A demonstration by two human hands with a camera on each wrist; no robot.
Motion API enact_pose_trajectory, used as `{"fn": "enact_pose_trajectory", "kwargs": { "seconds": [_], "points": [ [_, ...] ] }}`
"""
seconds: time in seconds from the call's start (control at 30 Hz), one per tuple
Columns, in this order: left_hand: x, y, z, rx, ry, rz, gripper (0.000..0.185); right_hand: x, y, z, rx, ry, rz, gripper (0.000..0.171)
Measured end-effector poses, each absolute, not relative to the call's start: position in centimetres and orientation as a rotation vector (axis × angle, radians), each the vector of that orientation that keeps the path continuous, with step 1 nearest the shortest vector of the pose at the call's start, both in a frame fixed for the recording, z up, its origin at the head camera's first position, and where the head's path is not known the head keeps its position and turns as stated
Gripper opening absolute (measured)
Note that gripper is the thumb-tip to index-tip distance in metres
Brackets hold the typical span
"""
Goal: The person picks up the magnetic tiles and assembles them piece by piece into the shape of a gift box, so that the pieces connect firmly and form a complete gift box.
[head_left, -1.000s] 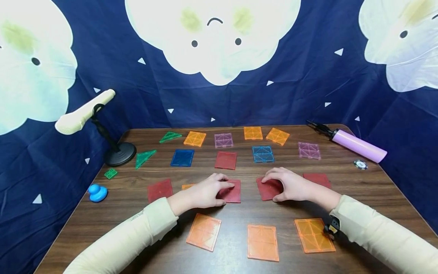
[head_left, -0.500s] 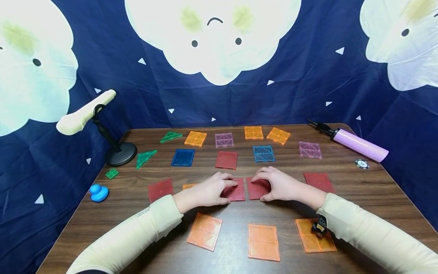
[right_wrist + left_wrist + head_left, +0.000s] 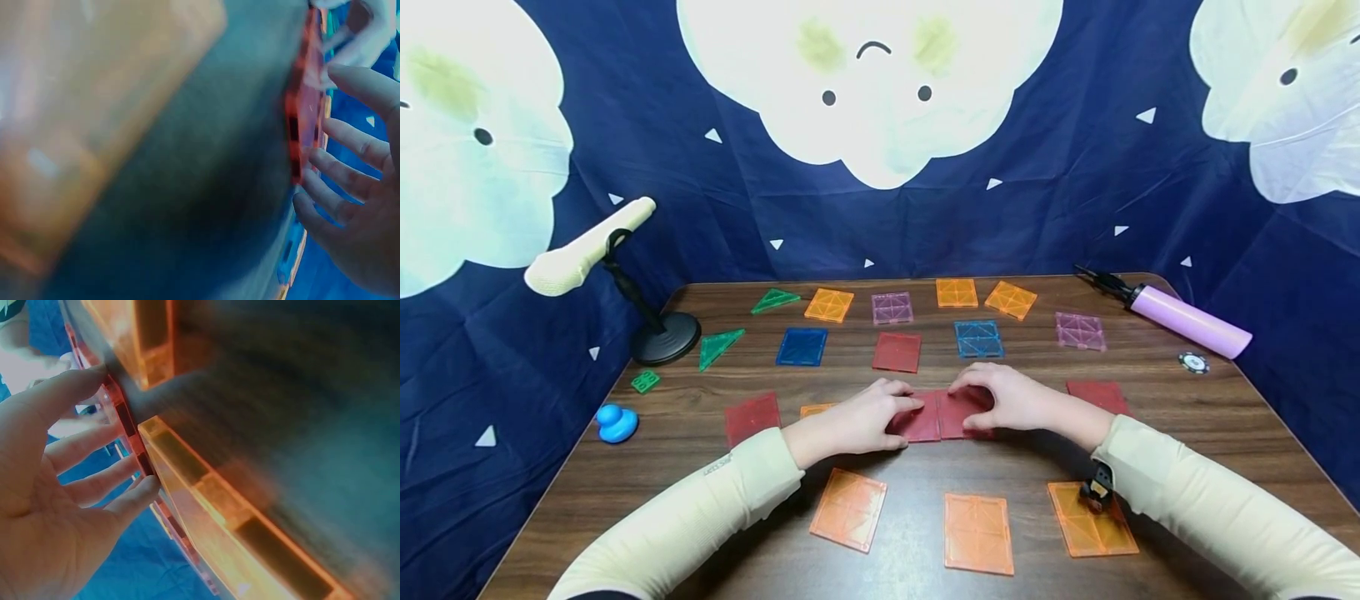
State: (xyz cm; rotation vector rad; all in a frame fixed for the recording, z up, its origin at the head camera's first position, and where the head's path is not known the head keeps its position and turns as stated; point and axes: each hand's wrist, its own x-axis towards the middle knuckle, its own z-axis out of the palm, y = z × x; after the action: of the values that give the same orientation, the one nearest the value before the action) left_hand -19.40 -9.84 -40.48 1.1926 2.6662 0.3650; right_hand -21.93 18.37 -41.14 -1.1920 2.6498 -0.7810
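Two red square magnetic tiles lie flat, edge to edge, at the middle of the table. My left hand (image 3: 861,419) holds the left red tile (image 3: 928,423), thumb at its near edge and fingers at the far edge. Across from it, my right hand (image 3: 1021,402) spans the right red tile (image 3: 953,412) in the same way, covering its right part. In the left wrist view the thumb and fingers reach the left tile's red edge (image 3: 125,419). The right wrist view shows the fingers (image 3: 350,175) spread beside the red edge (image 3: 294,125).
Orange tiles (image 3: 848,508), (image 3: 978,533) lie in front. Red tiles (image 3: 752,418), (image 3: 1097,395) flank the hands. Behind are a red tile (image 3: 897,352), blue tiles (image 3: 801,347) and green triangles (image 3: 721,346). A black stand (image 3: 664,337), blue duck (image 3: 617,423) and purple pump (image 3: 1187,319) edge the table.
My right hand has slid its red tile left until it meets the other red tile. My left hand and its tile have shifted slightly right.
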Motion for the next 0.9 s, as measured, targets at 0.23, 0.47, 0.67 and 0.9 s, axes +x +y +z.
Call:
{"fn": "enact_pose_trajectory", "kwargs": {
  "seconds": [0.23,0.47,0.67,0.9],
  "points": [
    [-19.1,-9.8,-40.7,1.192,2.681,0.36,0.055,-25.5,19.8,-40.7,-1.064,2.769,-0.893,0.039],
    [-19.0,-9.8,-40.7,1.181,2.677,0.351,0.056,-29.2,20.9,-41.0,-0.899,2.793,-0.732,0.045],
    [-19.2,-9.7,-40.6,1.19,2.677,0.345,0.056,-30.4,20.9,-41.4,-0.977,2.769,-0.691,0.04],
    [-19.5,-9.8,-40.4,1.173,2.665,0.326,0.056,-29.6,19.5,-41.5,-1.061,2.741,-0.682,0.038]
  ]
}}
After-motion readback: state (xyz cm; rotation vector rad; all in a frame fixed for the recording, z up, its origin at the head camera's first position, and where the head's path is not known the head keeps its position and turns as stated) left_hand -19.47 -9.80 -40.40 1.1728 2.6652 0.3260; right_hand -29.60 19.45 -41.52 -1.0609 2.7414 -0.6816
